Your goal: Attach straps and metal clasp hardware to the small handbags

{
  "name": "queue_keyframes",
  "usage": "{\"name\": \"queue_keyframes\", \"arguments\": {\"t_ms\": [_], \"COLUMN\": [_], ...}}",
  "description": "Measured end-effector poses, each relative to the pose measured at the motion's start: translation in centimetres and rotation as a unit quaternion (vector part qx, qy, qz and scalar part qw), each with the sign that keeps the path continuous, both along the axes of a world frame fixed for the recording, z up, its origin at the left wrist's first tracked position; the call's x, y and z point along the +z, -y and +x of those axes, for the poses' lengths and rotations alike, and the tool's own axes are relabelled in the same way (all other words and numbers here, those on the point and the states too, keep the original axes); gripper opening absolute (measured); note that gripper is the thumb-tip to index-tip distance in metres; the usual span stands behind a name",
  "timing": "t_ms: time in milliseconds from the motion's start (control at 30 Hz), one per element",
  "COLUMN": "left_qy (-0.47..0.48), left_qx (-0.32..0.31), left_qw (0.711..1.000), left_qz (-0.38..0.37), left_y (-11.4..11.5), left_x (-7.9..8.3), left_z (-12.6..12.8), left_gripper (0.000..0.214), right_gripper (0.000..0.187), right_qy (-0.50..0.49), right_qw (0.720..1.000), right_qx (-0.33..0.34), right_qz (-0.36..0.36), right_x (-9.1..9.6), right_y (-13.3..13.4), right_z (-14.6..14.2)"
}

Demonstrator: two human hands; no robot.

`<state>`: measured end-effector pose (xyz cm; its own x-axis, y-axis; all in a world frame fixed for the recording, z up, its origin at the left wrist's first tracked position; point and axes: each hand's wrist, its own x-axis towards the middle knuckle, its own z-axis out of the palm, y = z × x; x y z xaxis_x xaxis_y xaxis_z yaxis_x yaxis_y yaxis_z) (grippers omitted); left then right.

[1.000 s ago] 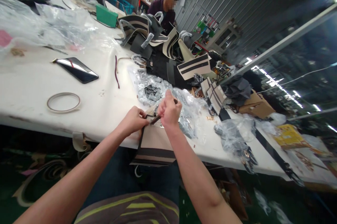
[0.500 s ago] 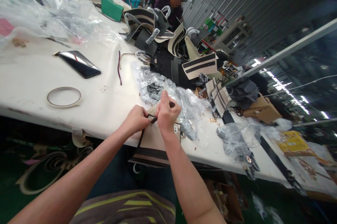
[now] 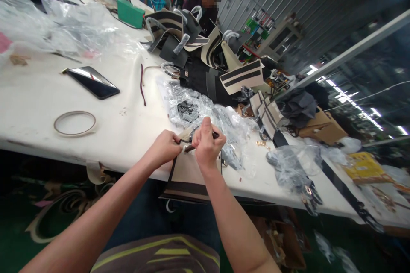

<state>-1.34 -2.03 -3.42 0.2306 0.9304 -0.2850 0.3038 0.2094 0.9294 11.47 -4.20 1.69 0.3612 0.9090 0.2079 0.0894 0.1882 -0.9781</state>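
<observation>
2 hands sit close together: the left hand (image 3: 165, 149) pinches a corner of the beige striped panel (image 3: 188, 171), overhanging the white table (image 3: 124, 140); the right hand (image 3: 207, 145) clenches a slim dark tool (image 3: 190, 148). The panel looks light, semi-stiff, best gripped by its dark-trimmed edge.

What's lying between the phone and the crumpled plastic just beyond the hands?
Head view: a dark red strip lies on the white tabletop between the phone and the plastic, with a thin tan cord beside its far end.
</observation>
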Motion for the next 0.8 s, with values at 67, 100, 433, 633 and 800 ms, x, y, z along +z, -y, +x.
{"name": "queue_keyframes", "arguments": {"t_ms": [67,100,433,633,800], "left_qy": [-0.001,-0.003,-0.018,-0.051,-0.004], "left_qx": [0.014,0.020,-0.009,0.014,0.007], "left_qw": [1.000,1.000,0.998,0.999,1.000], "left_qz": [0.000,0.003,0.051,-0.007,-0.025], "left_y": [0.1,0.1,-0.7,-1.1,-2.0], "left_x": [0.1,0.1,0.2,0.1,-1.4], "left_z": [0.0,0.0,0.1,-0.1,-0.6], "left_gripper": [0.009,0.011,0.016,0.062,0.082], "right_gripper": [0.067,0.067,0.061,0.076,0.070], "right_qy": [0.031,0.043,0.116,-0.151,0.033], "right_qw": [0.999,0.998,0.992,0.976,0.959], "right_qx": [-0.007,-0.009,0.009,0.095,-0.025], "right_qz": [0.025,0.036,0.053,-0.123,-0.281], "right_x": [-0.2,-0.2,-0.9,2.5,3.4], "right_y": [0.0,0.0,0.7,-4.3,-2.6], "right_z": [0.0,0.0,-1.2,8.3,23.0]}}
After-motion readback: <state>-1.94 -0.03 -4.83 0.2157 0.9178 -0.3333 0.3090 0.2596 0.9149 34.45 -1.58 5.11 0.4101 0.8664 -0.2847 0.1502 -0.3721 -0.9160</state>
